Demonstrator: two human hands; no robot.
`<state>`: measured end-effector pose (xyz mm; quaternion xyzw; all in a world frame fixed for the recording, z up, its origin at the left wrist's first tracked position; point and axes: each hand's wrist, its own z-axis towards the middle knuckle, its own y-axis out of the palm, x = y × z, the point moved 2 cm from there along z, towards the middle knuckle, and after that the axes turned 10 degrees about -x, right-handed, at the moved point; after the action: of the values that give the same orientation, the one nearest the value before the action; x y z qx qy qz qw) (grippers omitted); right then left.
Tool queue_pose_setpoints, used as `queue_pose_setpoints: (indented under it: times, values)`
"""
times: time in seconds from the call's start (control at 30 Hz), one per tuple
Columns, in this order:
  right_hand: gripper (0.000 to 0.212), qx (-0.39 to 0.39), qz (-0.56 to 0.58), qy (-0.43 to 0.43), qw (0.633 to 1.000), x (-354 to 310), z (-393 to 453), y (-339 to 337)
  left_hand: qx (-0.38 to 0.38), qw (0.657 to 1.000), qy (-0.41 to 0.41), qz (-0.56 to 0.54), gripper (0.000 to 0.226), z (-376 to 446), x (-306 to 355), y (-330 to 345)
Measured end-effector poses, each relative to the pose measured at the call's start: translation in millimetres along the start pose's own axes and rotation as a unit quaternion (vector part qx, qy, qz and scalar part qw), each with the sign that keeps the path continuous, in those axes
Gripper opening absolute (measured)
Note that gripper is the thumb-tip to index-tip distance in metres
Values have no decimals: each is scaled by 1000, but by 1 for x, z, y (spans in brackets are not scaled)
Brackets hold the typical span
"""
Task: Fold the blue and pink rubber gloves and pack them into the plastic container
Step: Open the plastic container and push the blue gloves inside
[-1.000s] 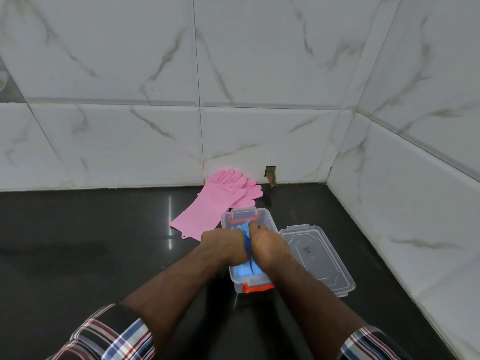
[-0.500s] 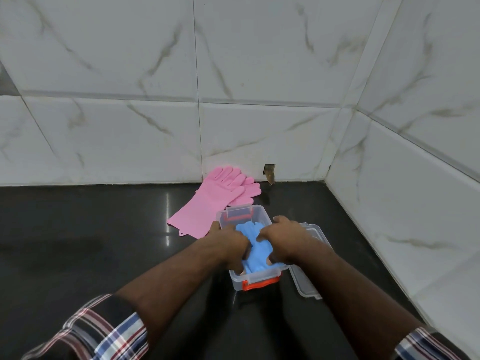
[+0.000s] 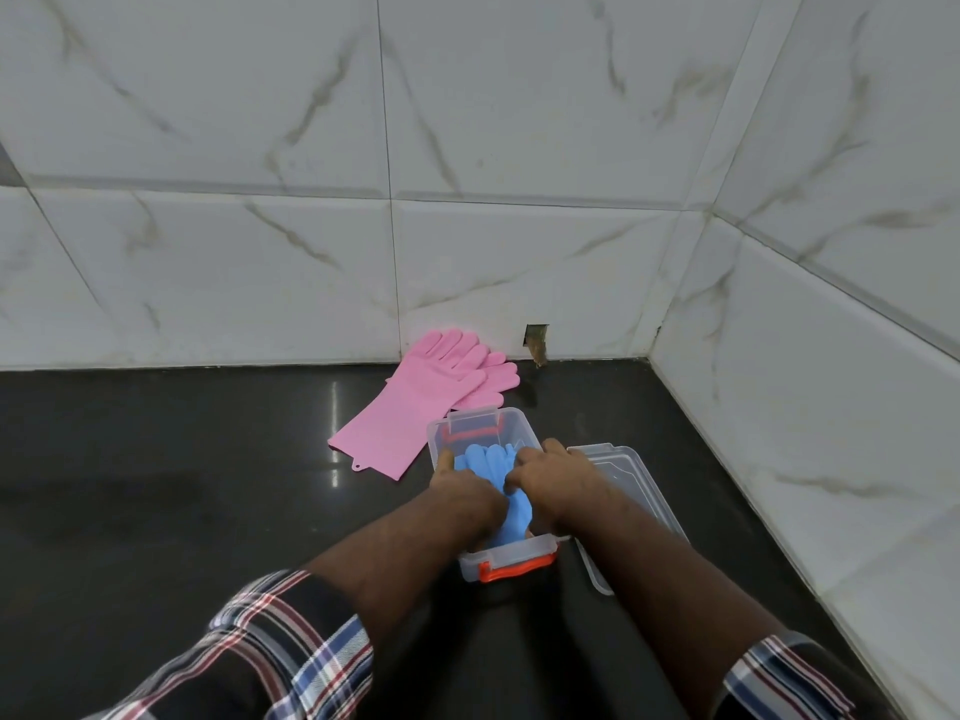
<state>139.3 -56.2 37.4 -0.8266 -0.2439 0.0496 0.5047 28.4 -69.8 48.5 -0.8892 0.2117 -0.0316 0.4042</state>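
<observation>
The blue gloves [image 3: 492, 462] lie bunched inside the clear plastic container [image 3: 470, 420], which has orange latches at both ends. Their fingers point toward the far end. My left hand [image 3: 462, 493] and my right hand [image 3: 558, 480] are both down in the container, with fingers curled into the blue rubber from either side. Much of the gloves is hidden beneath my hands. The pink gloves [image 3: 410, 413] lie flat and stacked on the dark counter, just beyond and left of the container, with their fingertips at the wall.
The container's clear lid [image 3: 641, 485] lies on the counter right beside it, partly under my right forearm. White marble-tiled walls close off the back and right. A small notch [image 3: 536, 345] shows at the wall base. Dark counter [image 3: 182, 485] stretches to the left.
My hands, pressed together over the bunched blue gloves a second ago, have spread slightly apart. The blue glove fingers now show toward the container's far end.
</observation>
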Motion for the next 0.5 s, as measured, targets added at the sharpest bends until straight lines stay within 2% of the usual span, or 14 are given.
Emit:
queue_pose_setpoints:
  times: [0.07,0.2,0.3,0.5]
  values:
    - [54,0,11,-1,1000,0,1,1,-17,999,0,29,69,2,-3,1]
    - [54,4,27,0,1000,0,3,3,4,999,10,36,67,6,-6,3]
    - [55,-2,34,6,999,0,2,3,8,1000,2,-6,75,11,-4,7]
    - [54,-11,23,18,1000,-2,-2,0,24,999,3,-32,63,-1,3,4]
